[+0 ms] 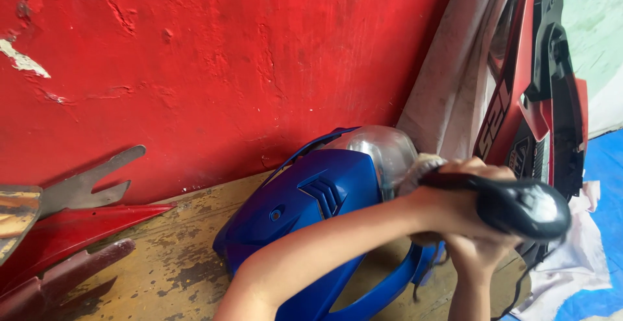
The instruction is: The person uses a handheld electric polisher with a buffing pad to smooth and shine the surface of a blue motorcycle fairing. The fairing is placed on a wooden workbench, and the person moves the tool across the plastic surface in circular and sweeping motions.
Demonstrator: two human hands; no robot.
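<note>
Left hand (454,201) clamped on black tool (513,205), right hand (477,253) beneath, grip unclear, blue fairing (305,204) with clear headlight (383,152), red wall (227,68)

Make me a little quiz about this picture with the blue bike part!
1. True or false: the blue fairing lies on the wooden floor by a red wall.
2. What does the left hand grip?
A. a black polishing tool
B. a hammer
C. a brush
3. What colour is the leaning panel at the right?

Key
1. true
2. A
3. red and black
</note>
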